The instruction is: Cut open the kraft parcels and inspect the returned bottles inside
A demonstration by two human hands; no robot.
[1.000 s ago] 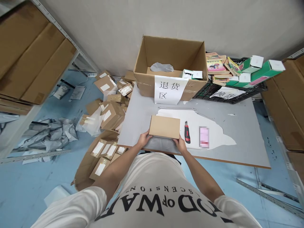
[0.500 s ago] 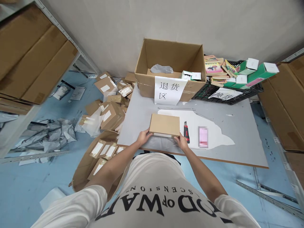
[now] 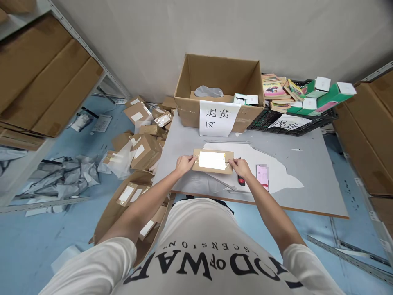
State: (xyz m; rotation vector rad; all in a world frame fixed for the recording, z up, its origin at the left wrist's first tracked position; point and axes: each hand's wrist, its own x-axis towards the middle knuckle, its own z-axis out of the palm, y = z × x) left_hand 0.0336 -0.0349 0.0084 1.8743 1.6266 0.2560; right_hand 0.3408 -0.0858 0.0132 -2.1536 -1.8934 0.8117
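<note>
Small carton, change: compared with the frame half a second back, the small carton (image 3: 211,170) is turned over from its plain face to a labelled, taped face; both hands sit a little farther from the near edge.
Left hand: the left hand (image 3: 185,164) pinches the carton's left end between thumb and fingers.
Right hand: the right hand (image 3: 241,166) pinches the right end, thumb on the taped face.
Carton position: between the hands, long side running left to right, over the near left half of the worktop (image 3: 181,143); whether its underside touches the surface cannot be told.
Label: the white label (image 3: 211,159) faces the wearer between the two grips; its print is too washed out to read.
Utility knife: the red and black utility knife (image 3: 241,180) lies just below the right hand, partly hidden by it.
Phone: the phone (image 3: 262,177) lies right of the knife, on the white sheet (image 3: 287,176).
Handling note: an even pinch at both ends should keep the face level; thumbs are best kept off the label and tape seam.
Caution: the right wrist could brush the knife if lowered, so a grip held slightly farther off seems safer.
</note>
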